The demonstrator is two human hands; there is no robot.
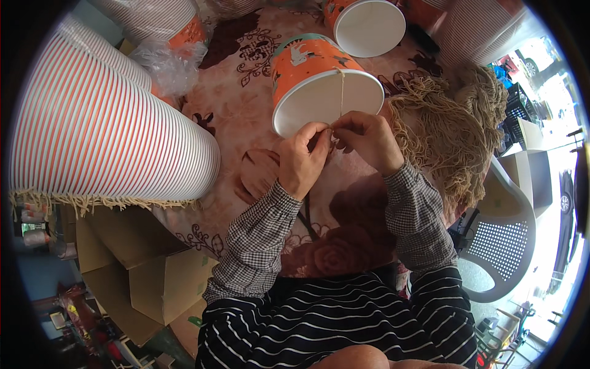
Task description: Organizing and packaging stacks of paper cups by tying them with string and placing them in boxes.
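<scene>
An orange paper bucket (pixel 307 64) with dark and white printed figures lies tilted on the table, its white-rimmed round end facing me. A thin beige string (pixel 342 92) runs from the bucket's rim down across that white end to my fingers. My left hand (pixel 304 158) pinches the string between thumb and forefinger. Close against it, my right hand (pixel 372 141) is pinching the same string, fingertips nearly touching those of the left. Exactly how the string loops between the fingertips is too small to make out.
Loose beige strings (pixel 442 117) lie heaped at the right. A long stack of nested buckets (pixel 117 135) lies at the left, strings hanging below it. Another bucket (pixel 370 27) lies farther back, near crumpled clear plastic (pixel 172 64). Below left are cardboard boxes (pixel 163 289); a grey chair (pixel 501 246) stands right.
</scene>
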